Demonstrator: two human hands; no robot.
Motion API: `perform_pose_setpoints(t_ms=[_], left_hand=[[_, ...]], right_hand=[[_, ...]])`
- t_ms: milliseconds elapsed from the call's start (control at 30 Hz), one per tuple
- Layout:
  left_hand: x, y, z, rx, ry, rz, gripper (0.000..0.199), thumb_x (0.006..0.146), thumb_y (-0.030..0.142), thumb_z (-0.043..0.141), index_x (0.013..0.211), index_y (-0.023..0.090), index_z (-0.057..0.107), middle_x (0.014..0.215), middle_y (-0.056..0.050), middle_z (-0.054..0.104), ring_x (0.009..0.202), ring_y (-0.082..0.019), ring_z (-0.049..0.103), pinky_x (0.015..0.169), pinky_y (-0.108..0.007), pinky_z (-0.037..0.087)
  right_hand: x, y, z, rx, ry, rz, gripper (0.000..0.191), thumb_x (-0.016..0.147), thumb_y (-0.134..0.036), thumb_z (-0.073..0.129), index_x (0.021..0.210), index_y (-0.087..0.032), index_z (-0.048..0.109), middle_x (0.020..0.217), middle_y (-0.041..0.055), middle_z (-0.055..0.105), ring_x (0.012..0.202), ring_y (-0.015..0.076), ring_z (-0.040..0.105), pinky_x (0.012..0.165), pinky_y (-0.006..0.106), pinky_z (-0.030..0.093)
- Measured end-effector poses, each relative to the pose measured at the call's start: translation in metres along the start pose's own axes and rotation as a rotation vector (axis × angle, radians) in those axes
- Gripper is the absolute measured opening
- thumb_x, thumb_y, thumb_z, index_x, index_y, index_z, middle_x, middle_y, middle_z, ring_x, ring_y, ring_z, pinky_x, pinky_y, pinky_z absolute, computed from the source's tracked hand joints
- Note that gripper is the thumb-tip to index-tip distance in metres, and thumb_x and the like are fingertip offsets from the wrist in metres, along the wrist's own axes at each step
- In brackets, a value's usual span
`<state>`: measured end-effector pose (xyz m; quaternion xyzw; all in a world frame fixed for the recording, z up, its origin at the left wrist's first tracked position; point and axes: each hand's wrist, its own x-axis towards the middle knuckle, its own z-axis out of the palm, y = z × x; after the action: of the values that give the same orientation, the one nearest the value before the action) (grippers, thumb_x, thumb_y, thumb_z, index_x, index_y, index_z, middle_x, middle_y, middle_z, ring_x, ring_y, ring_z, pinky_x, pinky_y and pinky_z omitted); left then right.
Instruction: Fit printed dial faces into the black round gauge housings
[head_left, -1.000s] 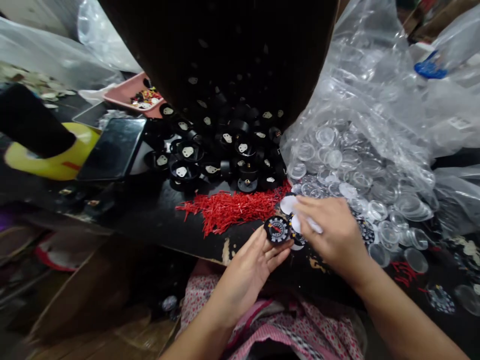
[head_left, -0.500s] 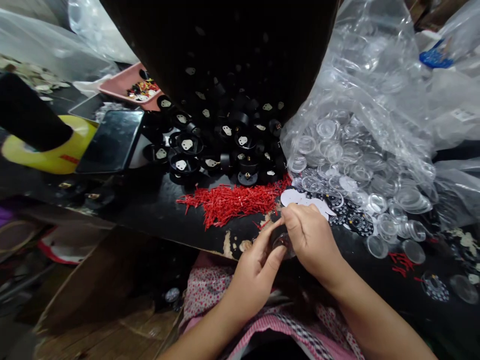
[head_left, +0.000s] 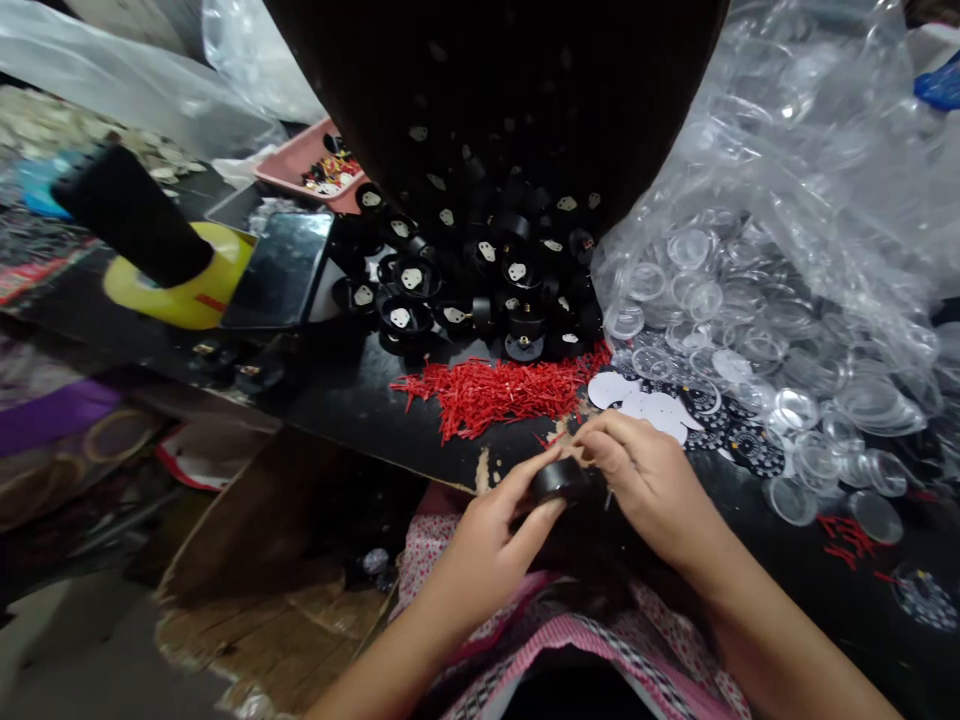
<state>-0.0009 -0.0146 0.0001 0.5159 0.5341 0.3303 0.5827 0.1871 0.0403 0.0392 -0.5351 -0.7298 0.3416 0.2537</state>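
A: Main thing, where?
B: Round black housing (head_left: 561, 482), just below and right of frame center, side wall toward the camera. What's inside it, can't make out.

A: Left hand?
B: Left hand (head_left: 501, 540) has it. Thumb on the near lower side, index along the upper left, gripping between them; other fingers mostly hidden. Forearm slants up and right from the bottom edge, wrist about straight.

A: Right hand?
B: Right hand (head_left: 651, 488), right beside the housing. Back of hand up, fingers bent, thumb and index tips brought near each other by the housing's upper right edge. Pinching something? Can't tell, too small. Forearm comes in from the lower right corner, angled up-left.

A: Around the hands?
B: Red pointers (head_left: 495, 392) heaped mid-frame, above the left hand. White discs (head_left: 660, 410) overlapping just above the right hand; black printed dials (head_left: 757, 445) right of those.

A: Further out?
B: Clear round covers (head_left: 793, 500) spread across the right, many under plastic. Pile of black housings (head_left: 411, 280), top middle. Phone (head_left: 281, 265) upper left, beside yellow tape roll (head_left: 161, 295). Pink tray (head_left: 289, 165) behind.
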Motion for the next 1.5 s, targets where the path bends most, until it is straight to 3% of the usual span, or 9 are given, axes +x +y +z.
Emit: perform_pose_setpoints(t_ms=[233, 367, 500, 633, 767, 933, 1133, 1367, 1500], left_hand=[[-0.043, -0.056, -0.105, 0.61, 0.664, 0.024, 0.036, 0.085, 0.04, 0.062, 0.118, 0.026, 0.066, 0.127, -0.011, 0.064, 0.125, -0.034, 0.052, 0.112, -0.049, 0.03], [0.02, -0.026, -0.127, 0.688, 0.733, 0.241, 0.041, 0.094, 0.037, 0.049, 0.132, 0.023, 0.054, 0.129, -0.012, 0.062, 0.122, -0.027, 0.055, 0.108, -0.043, 0.038], [0.099, 0.011, -0.127, 0.841, 0.713, 0.349, 0.059, 0.082, 0.037, 0.067, 0.135, 0.017, 0.051, 0.135, -0.017, 0.058, 0.129, -0.033, 0.049, 0.112, -0.049, 0.03], [0.122, 0.019, -0.129, 0.782, 0.761, 0.354, 0.057, 0.084, 0.036, 0.066, 0.135, 0.017, 0.051, 0.13, -0.015, 0.062, 0.125, -0.032, 0.052, 0.109, -0.047, 0.035], [0.093, 0.021, -0.109, 0.495, 0.777, 0.375, 0.057, 0.085, 0.036, 0.065, 0.137, 0.021, 0.049, 0.134, -0.012, 0.06, 0.126, -0.027, 0.054, 0.109, -0.042, 0.038], [0.038, 0.025, -0.036, 0.23, 0.267, 0.364, 0.053, 0.07, 0.029, 0.08, 0.122, 0.029, 0.066, 0.133, -0.006, 0.064, 0.133, -0.031, 0.049, 0.117, -0.044, 0.03], [0.016, 0.005, 0.009, -0.537, 0.131, -0.181, 0.04, 0.083, 0.036, 0.07, 0.122, 0.032, 0.066, 0.138, -0.003, 0.061, 0.128, -0.028, 0.056, 0.102, -0.037, 0.05], [0.022, 0.003, 0.011, -0.827, 0.109, -0.343, 0.027, 0.082, 0.03, 0.073, 0.108, 0.025, 0.071, 0.108, -0.004, 0.075, 0.091, -0.019, 0.074, 0.08, -0.026, 0.06], [0.024, 0.006, 0.019, -0.913, 0.058, -0.298, 0.024, 0.087, 0.038, 0.066, 0.107, 0.024, 0.071, 0.108, -0.004, 0.075, 0.094, -0.018, 0.072, 0.083, -0.028, 0.06]], right_hand=[[0.003, 0.006, 0.014, -0.006, -0.099, 0.005, 0.021, 0.098, -0.033, 0.048, 0.086, -0.024, 0.063, 0.089, 0.0017, 0.07, 0.083, 0.0201, 0.063, 0.076, 0.035, 0.04], [0.006, -0.012, 0.025, -0.006, -0.206, -0.121, 0.021, 0.097, -0.03, 0.049, 0.081, -0.023, 0.061, 0.083, 0.0005, 0.07, 0.079, 0.0195, 0.062, 0.081, 0.038, 0.04], [0.002, -0.012, 0.019, 0.019, -0.204, -0.064, 0.021, 0.097, -0.031, 0.048, 0.084, -0.024, 0.062, 0.087, 0.0009, 0.07, 0.081, 0.0194, 0.063, 0.077, 0.036, 0.042], [-0.005, -0.004, 0.016, 0.055, -0.205, -0.006, 0.022, 0.097, -0.032, 0.048, 0.084, -0.024, 0.063, 0.088, 0.0007, 0.07, 0.084, 0.0193, 0.063, 0.077, 0.035, 0.044], [-0.002, -0.001, 0.02, 0.141, -0.203, 0.047, 0.022, 0.096, -0.036, 0.049, 0.089, -0.024, 0.065, 0.089, 0.0021, 0.07, 0.084, 0.0202, 0.064, 0.078, 0.035, 0.045], [0.006, 0.0, 0.023, 0.41, -0.114, 0.207, 0.029, 0.093, -0.045, 0.052, 0.104, -0.02, 0.062, 0.087, 0.003, 0.069, 0.079, 0.0181, 0.064, 0.071, 0.031, 0.049], [-0.002, 0.005, 0.011, 0.372, -0.181, 0.161, 0.025, 0.092, -0.043, 0.057, 0.098, -0.019, 0.063, 0.088, 0.0015, 0.069, 0.076, 0.0147, 0.063, 0.069, 0.027, 0.048], [-0.008, 0.051, -0.033, -0.529, 0.123, 0.266, 0.042, 0.089, -0.038, 0.063, 0.125, -0.017, 0.062, 0.12, 0.0164, 0.061, 0.112, 0.0347, 0.057, 0.094, 0.053, 0.043], [-0.01, 0.071, -0.037, -0.622, 0.099, 0.251, 0.042, 0.087, -0.036, 0.064, 0.124, -0.015, 0.061, 0.124, 0.0171, 0.057, 0.116, 0.0352, 0.055, 0.096, 0.053, 0.043]])
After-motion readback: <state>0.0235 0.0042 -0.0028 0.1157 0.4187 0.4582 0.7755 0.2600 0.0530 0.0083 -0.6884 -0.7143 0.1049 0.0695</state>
